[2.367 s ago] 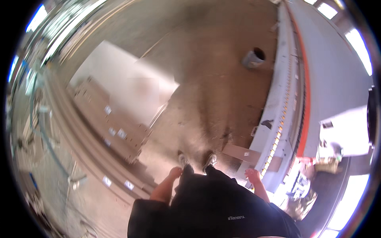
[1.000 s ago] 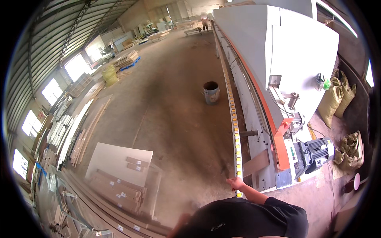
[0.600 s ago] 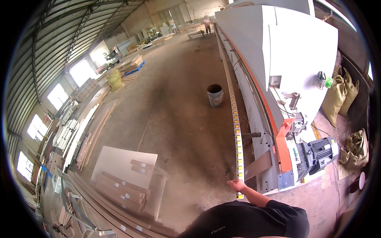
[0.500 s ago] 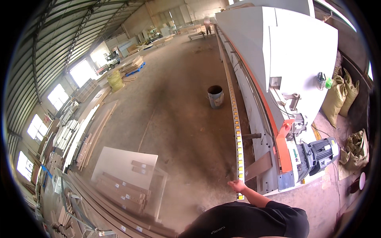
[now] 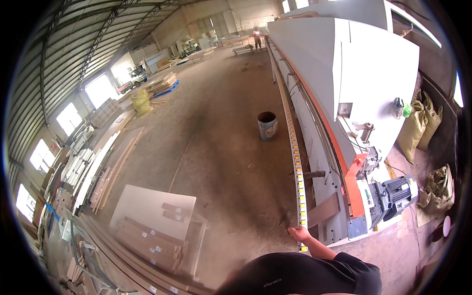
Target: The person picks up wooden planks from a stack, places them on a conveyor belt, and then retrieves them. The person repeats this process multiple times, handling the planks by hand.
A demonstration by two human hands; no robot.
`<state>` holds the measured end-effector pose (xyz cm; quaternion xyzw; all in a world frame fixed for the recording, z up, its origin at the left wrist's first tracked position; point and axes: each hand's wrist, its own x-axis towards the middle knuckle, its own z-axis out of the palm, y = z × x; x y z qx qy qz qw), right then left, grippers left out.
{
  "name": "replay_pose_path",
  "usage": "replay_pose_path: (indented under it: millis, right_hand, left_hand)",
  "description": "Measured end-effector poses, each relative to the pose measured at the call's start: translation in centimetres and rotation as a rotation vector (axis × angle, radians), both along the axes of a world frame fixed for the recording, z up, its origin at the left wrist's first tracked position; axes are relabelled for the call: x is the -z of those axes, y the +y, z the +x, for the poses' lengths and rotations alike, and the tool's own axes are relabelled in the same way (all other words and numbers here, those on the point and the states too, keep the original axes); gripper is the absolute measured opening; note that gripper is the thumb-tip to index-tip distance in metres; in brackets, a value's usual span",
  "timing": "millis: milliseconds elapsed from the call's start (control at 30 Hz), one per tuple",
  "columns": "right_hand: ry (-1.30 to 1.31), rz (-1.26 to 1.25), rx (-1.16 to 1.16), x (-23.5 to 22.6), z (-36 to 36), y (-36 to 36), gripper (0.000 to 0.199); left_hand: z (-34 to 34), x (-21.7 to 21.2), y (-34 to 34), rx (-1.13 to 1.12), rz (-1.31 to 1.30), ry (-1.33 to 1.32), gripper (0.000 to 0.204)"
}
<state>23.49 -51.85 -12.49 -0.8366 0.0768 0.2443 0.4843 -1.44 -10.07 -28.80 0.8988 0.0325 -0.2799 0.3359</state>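
Observation:
My right hand (image 5: 299,234) is over the near end of a long narrow rail (image 5: 301,196) set with small yellow blocks, which runs away along the left side of a big white machine (image 5: 376,73). The fingers look curled together toward the rail's left side; what they hold, if anything, is too small to make out. From a black short sleeve (image 5: 361,273) at the lower right, the bare forearm reaches to it. My left hand is out of view. Right of the rail, a brown flat plate (image 5: 324,209) slopes against the machine's base.
A rusty bucket (image 5: 267,129) stands left of the rail. Lower left are pale boards (image 5: 152,204) and long brown strips (image 5: 113,255). A grey motor (image 5: 398,189) and sacks (image 5: 412,130) are on the right. A distant person (image 5: 257,39) stands at the machine's far end.
The view has shifted slightly, so the bucket, machine and motor sit a little lower. My right hand appears slightly lower and further right, still at the rail's near end.

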Motion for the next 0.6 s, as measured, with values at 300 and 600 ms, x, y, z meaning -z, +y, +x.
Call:
replay_pose_path:
  millis: [300, 600]
  right_hand:
    - [0.007, 0.118, 0.196, 1.3, 0.8, 0.6, 0.045]
    - [0.208, 0.262, 0.305, -0.9, 0.8, 1.4, 0.033]
  left_hand:
    - [3.4, 0.2, 5.3, 0.029, -0.020, -0.012, 0.025]
    - [4.4, 1.2, 8.1, 0.014, -0.086, -0.039, 0.023]
